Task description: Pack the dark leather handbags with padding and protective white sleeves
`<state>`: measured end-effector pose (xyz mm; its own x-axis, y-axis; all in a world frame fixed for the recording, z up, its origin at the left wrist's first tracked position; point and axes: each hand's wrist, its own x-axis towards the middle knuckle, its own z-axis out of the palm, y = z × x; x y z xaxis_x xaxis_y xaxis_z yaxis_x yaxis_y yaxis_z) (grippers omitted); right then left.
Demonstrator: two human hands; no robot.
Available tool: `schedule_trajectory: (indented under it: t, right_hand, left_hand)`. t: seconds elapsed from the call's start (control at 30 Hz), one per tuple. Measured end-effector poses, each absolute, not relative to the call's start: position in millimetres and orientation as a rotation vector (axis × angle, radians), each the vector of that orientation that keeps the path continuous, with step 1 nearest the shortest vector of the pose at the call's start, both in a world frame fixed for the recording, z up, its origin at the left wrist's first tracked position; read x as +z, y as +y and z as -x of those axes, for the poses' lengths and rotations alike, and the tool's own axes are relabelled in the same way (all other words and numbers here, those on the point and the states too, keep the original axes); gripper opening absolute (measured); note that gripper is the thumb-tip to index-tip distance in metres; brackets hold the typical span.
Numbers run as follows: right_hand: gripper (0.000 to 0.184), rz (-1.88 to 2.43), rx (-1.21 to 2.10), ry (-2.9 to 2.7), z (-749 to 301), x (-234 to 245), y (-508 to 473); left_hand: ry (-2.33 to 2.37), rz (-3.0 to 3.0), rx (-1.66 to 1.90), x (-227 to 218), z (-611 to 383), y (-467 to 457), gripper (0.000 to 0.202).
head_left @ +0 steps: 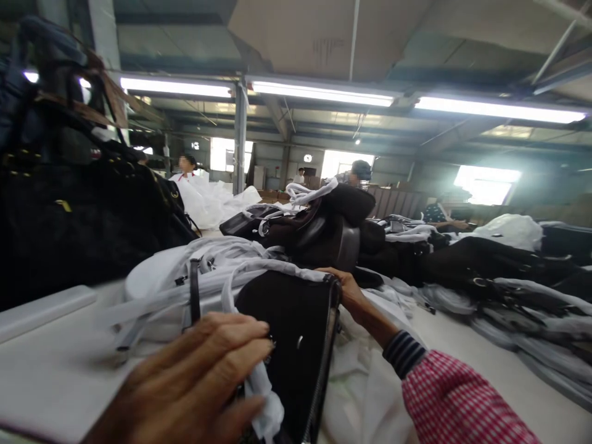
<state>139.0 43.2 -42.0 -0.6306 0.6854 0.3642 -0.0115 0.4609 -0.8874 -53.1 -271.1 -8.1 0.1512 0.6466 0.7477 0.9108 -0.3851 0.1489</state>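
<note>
A black bag (pixel 291 320) with a zipper along its right edge lies on the table in front of me. A strap wrapped in white (pixel 272 268) runs over its top, and a white-wrapped piece hangs by its left side. My right hand (pixel 346 290) grips the far right corner of the bag, its fingertips partly hidden behind the edge. Close to the camera, my left hand (pixel 198 376) reaches over the bag's left edge with fingers stretched out and thumb apart. Whether its fingertips touch the bag I cannot tell.
A large black handbag (pixel 92 203) stands at the left. White-wrapped straps (pixel 222 250) lie beyond my left hand. Dark bags are piled ahead (pixel 324 228) and at right (pixel 490 265). White sheeting (pixel 365 394) lies beside the bag. Several people work farther back.
</note>
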Motion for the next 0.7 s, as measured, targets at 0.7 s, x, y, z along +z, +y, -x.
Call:
schedule_trajectory:
  t: [0.7]
  right_hand:
    - [0.031, 0.161, -0.005, -2.386, -204, -32, -63]
  left_hand:
    - [-2.130, 2.361, -0.659, 33, 47, -170, 0.015]
